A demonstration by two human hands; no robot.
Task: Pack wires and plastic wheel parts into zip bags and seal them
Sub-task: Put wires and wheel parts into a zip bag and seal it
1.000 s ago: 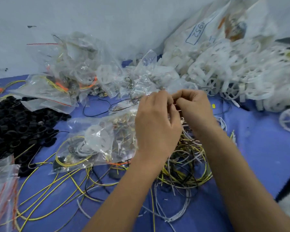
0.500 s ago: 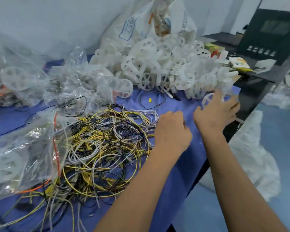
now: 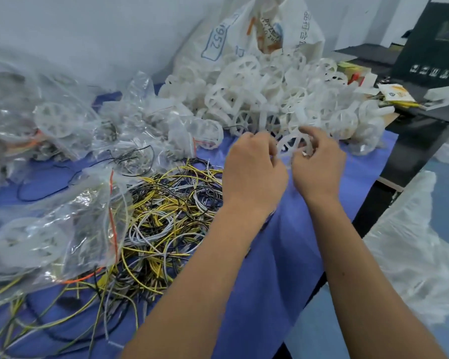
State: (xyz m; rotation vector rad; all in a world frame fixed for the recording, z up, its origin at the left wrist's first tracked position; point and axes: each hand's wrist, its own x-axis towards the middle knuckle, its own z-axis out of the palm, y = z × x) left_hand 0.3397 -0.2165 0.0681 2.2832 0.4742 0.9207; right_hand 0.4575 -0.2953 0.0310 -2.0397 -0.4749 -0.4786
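A white plastic wheel part (image 3: 290,144) is held between both hands just in front of the big heap of white wheel parts (image 3: 278,97). My right hand (image 3: 318,164) grips its right rim with curled fingers. My left hand (image 3: 253,169) pinches its left edge. A tangle of yellow, white and black wires (image 3: 166,216) lies on the blue cloth to the left of my left arm. A filled clear zip bag (image 3: 55,237) with a wheel and wires inside lies at the near left.
Several more filled zip bags (image 3: 70,125) are piled at the back left. A white printed sack (image 3: 257,35) stands behind the wheel heap. The table's right edge (image 3: 368,211) drops to the floor, where a clear plastic bag (image 3: 410,250) lies. A black machine (image 3: 436,47) stands at far right.
The zip bag I held in both hands a second ago is now lying at the left. Both hands moved right to the wheel heap and took hold of one wheel part.
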